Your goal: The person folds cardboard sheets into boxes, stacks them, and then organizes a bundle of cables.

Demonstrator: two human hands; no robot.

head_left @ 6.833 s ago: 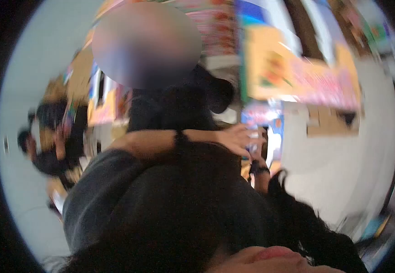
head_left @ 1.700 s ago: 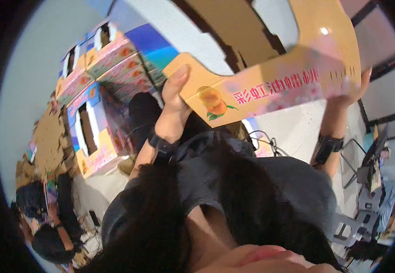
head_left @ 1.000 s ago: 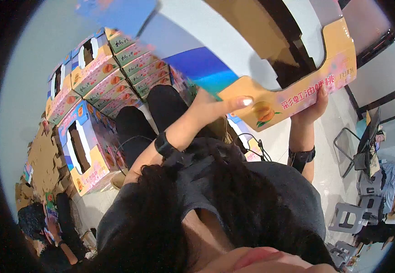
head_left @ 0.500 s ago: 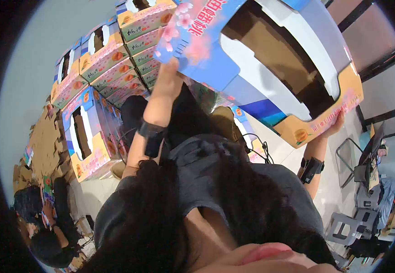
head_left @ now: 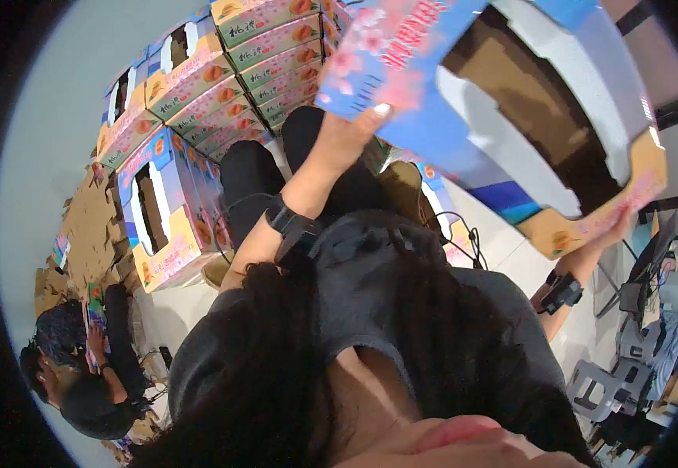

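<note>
A blue, pink and yellow cardboard peach carton point(head_left: 433, 117) is held up and tilted between my two hands, at the upper right. Its wide cut-out window faces up and shows a brown inside. My left hand point(head_left: 351, 136) grips its left edge, thumb on the printed face and the other fingers hidden beneath. Along the yellow near-right edge, my right hand point(head_left: 616, 230) is closed round the rim, its fingers partly hidden under the carton. Both wrists wear black bands.
Stacked printed cartons point(head_left: 273, 58) stand at the upper left, with a single carton point(head_left: 171, 207) before them. Brown cardboard pieces point(head_left: 93, 222) lie at the left. Another person point(head_left: 89, 390) works at lower left. Grey stools point(head_left: 600, 386) and a black cable point(head_left: 472, 242) are at the right.
The carton and both my hands have shifted to the right in view. The view itself has moved a little, and both hands keep their hold.
</note>
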